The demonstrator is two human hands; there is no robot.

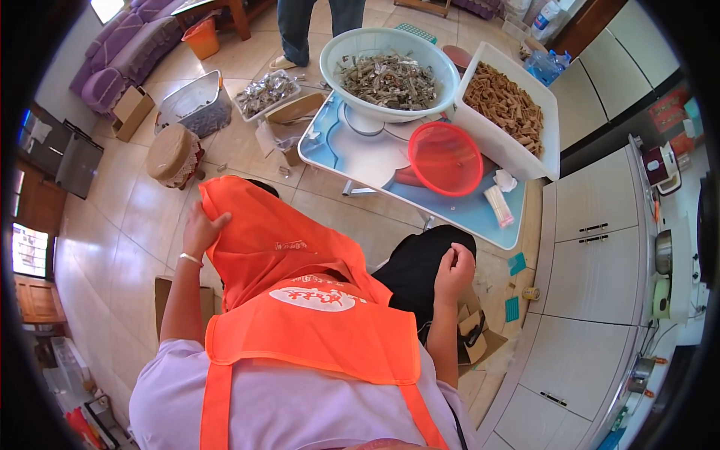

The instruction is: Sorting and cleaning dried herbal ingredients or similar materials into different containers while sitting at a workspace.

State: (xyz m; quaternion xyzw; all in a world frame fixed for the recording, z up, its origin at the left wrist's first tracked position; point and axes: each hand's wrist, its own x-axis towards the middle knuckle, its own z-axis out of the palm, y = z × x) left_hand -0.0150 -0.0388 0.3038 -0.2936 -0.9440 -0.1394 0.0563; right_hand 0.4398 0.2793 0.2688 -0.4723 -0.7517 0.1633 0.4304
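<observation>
My left hand [201, 229] lies at the edge of an orange apron [270, 225] spread over my left leg. Its thumb stretches apart from the fingers across the cloth, and the fingers rest along the side. Over by my black-clad right knee [424, 255], my right hand [455, 274] has its fingers curled in, and nothing shows in it. Ahead of me stands a blue-topped folding table [315, 146]. It bears a pale basin [330, 71] of small wrapped packets [390, 81], a red plastic basin [445, 159] and a white tub [551, 127] of brown strip-like pieces [502, 105].
On the floor are a grey bin [206, 116], a tray of silvery packets [266, 94], a round stool [172, 154] and an open carton [480, 349] beside my right leg. Another person's legs [296, 34] stand beyond the table. Grey cabinets [592, 262] line the right.
</observation>
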